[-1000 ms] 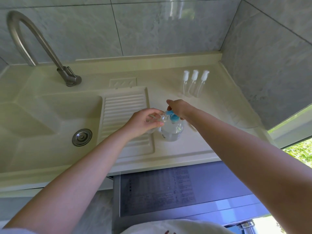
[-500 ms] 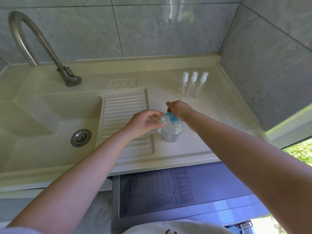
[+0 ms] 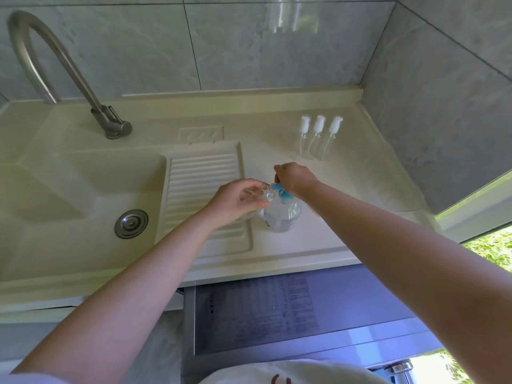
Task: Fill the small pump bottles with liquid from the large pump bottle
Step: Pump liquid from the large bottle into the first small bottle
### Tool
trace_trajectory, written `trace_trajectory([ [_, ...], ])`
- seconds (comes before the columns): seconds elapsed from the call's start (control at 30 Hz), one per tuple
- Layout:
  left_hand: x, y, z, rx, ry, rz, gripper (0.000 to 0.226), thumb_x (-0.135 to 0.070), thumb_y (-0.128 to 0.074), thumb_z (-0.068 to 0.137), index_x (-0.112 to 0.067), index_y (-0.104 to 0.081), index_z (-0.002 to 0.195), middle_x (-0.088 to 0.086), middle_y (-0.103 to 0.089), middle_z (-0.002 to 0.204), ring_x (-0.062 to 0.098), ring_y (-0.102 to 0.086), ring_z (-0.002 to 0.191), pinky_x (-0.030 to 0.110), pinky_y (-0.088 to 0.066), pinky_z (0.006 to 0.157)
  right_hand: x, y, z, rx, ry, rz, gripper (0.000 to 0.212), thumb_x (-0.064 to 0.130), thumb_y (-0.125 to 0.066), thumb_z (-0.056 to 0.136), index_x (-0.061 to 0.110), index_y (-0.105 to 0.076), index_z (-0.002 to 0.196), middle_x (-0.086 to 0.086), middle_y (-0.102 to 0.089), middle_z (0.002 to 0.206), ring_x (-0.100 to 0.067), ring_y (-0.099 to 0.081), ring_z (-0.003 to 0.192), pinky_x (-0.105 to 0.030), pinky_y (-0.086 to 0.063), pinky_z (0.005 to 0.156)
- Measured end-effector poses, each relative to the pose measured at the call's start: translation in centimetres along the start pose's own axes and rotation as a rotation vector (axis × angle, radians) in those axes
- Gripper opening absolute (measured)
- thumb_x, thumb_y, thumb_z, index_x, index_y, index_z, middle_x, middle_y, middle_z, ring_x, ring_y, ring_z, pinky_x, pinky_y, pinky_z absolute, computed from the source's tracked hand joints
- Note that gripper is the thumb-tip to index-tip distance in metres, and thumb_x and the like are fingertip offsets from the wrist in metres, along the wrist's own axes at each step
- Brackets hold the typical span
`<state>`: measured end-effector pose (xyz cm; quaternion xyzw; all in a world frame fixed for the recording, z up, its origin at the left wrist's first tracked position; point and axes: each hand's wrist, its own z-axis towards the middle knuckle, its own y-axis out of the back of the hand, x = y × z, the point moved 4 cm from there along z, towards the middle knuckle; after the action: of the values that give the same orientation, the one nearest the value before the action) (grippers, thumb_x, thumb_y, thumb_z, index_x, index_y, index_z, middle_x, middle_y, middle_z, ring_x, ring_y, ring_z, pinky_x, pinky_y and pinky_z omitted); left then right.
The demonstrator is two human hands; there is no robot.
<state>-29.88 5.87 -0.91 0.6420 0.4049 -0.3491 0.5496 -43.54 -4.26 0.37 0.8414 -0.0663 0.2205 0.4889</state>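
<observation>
Hands meet over a cream counter (image 3: 318, 245) beside a sink. The right hand (image 3: 295, 178) curls down onto the blue pump head (image 3: 279, 191) of the large pump bottle (image 3: 281, 214), which stands upright on the counter. The left hand (image 3: 235, 199) pinches a small clear bottle (image 3: 263, 194) at the pump's spout; its outline is hard to make out behind the fingers. 3 small pump bottles (image 3: 318, 137) stand together near the back wall, well apart.
</observation>
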Motion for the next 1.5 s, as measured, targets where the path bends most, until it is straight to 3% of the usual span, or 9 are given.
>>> trace_trajectory([
  [0.37,-0.4,0.1,-0.1,0.014,-0.001,-0.035,0.035,-0.026,-0.08,0.081,-0.033,-0.067,0.113,-0.008,-0.067,0.112,0.01,-0.064,0.106,0.035,-0.048,0.102,0.2,0.4,-0.6,0.068,-0.071,0.117,0.031,0.017,-0.036,0.101,0.007,-0.063,0.114,-0.012,-0.058,0.105,-0.031,-0.052,0.089,-0.034,-0.044,0.076],
  [0.53,-0.1,0.1,0.0,0.015,0.007,-0.027,0.038,-0.027,-0.08,0.08,-0.028,-0.068,0.116,-0.007,-0.067,0.114,0.01,-0.064,0.107,0.036,-0.049,0.102,0.5,0.1,-0.1,0.036,-0.031,0.003,0.023,0.017,-0.036,0.098,0.012,-0.058,0.092,-0.011,-0.064,0.114,-0.024,-0.054,0.078,-0.031,-0.04,0.062],
  [0.67,0.1,-0.1,0.1,0.014,0.008,-0.022,0.037,-0.026,-0.081,0.08,-0.031,-0.068,0.114,-0.006,-0.068,0.116,0.011,-0.064,0.107,0.039,-0.048,0.102,0.2,-0.2,0.2,0.015,-0.055,-0.003,0.034,0.021,-0.034,0.1,0.009,-0.064,0.111,-0.012,-0.065,0.114,-0.03,-0.059,0.096,-0.032,-0.041,0.076],
  [0.8,-0.1,0.0,0.0,0.022,0.0,-0.025,0.037,-0.027,-0.081,0.08,-0.035,-0.066,0.112,-0.006,-0.068,0.116,0.01,-0.064,0.108,0.04,-0.048,0.103,-0.1,-0.1,0.3,0.055,-0.073,0.061,0.032,0.025,-0.034,0.102,0.012,-0.063,0.101,-0.01,-0.061,0.109,-0.026,-0.053,0.083,-0.031,-0.041,0.074],
  [0.93,-0.2,0.2,0.2,0.028,-0.006,-0.009,0.039,-0.028,-0.08,0.081,-0.031,-0.067,0.117,-0.008,-0.067,0.116,0.008,-0.064,0.107,0.039,-0.048,0.103,0.2,0.2,-0.2,0.088,-0.052,0.036,0.032,0.012,-0.034,0.102,0.005,-0.057,0.124,-0.015,-0.056,0.117,-0.032,-0.051,0.093,-0.038,-0.048,0.081],
  [1.13,0.3,0.1,0.2,0.023,-0.003,-0.017,0.037,-0.028,-0.081,0.08,-0.03,-0.068,0.115,-0.006,-0.068,0.116,0.011,-0.065,0.107,0.04,-0.048,0.103,0.3,-0.1,0.5,0.031,0.0,-0.106,0.016,0.012,-0.038,0.096,0.009,-0.052,0.103,-0.011,-0.063,0.12,-0.029,-0.055,0.091,-0.033,-0.041,0.072],
  [1.27,0.3,-0.1,0.2,0.027,-0.001,-0.021,0.038,-0.026,-0.08,0.08,-0.027,-0.068,0.116,-0.004,-0.067,0.116,0.012,-0.065,0.105,0.039,-0.049,0.102,-0.2,-0.2,0.6,-0.029,-0.058,0.03,0.036,0.024,-0.032,0.099,0.008,-0.064,0.105,-0.011,-0.066,0.112,-0.028,-0.055,0.088,-0.032,-0.038,0.073],
  [1.4,0.3,-0.1,0.2,0.029,0.001,-0.034,0.039,-0.027,-0.08,0.081,-0.027,-0.067,0.118,-0.006,-0.068,0.116,0.011,-0.065,0.105,0.04,-0.049,0.102,-0.1,-0.1,-0.1,0.063,-0.023,0.007,0.017,0.012,-0.036,0.1,0.01,-0.052,0.096,-0.008,-0.062,0.122,-0.026,-0.051,0.09,-0.033,-0.042,0.075],
  [1.5,0.1,0.0,0.2,0.028,-0.004,-0.048,0.039,-0.028,-0.081,0.08,-0.029,-0.067,0.117,-0.007,-0.068,0.116,0.01,-0.065,0.105,0.039,-0.049,0.102,-0.2,0.2,0.2,0.065,-0.025,0.071,0.024,0.014,-0.035,0.1,0.011,-0.053,0.085,-0.012,-0.06,0.112,-0.023,-0.048,0.077,-0.03,-0.042,0.063],
])
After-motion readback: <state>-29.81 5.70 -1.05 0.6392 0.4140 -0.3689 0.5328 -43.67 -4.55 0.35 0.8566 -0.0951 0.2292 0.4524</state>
